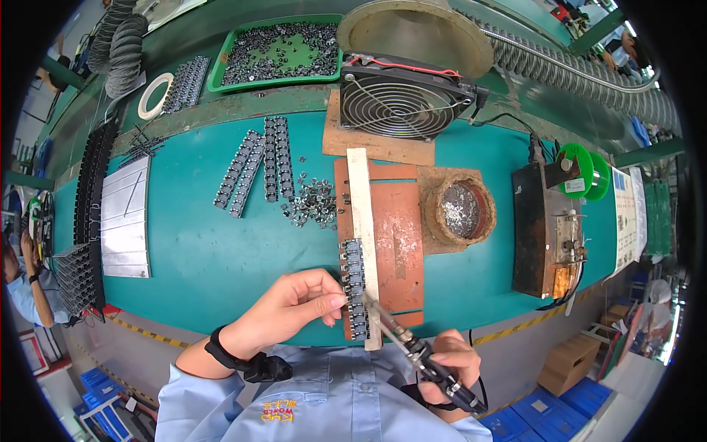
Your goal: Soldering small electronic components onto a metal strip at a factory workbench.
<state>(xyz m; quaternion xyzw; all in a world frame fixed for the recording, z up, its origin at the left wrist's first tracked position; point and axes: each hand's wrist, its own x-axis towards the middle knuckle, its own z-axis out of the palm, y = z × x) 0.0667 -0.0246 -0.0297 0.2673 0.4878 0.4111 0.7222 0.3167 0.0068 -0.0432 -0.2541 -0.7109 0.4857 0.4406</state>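
Note:
My right hand (451, 361) grips a soldering iron (423, 359), and its tip points up and left at a strip of small dark components (354, 283). That strip lies along a pale wooden bar (360, 199), which rests on a reddish-brown board (398, 236). My left hand (305, 298) comes in from the left with thumb and forefinger pinched at the strip's left edge. Whatever sits between those fingertips is too small to make out. Just beyond the hand is a pile of small metal parts (313, 202).
More component strips (239, 173) lie behind the pile. A green tray (280, 51) of small parts stands at the back, beside a black fan (405, 99). To the right are a round pot (460, 210), a dark metal box (534, 228) and a green spool (585, 171).

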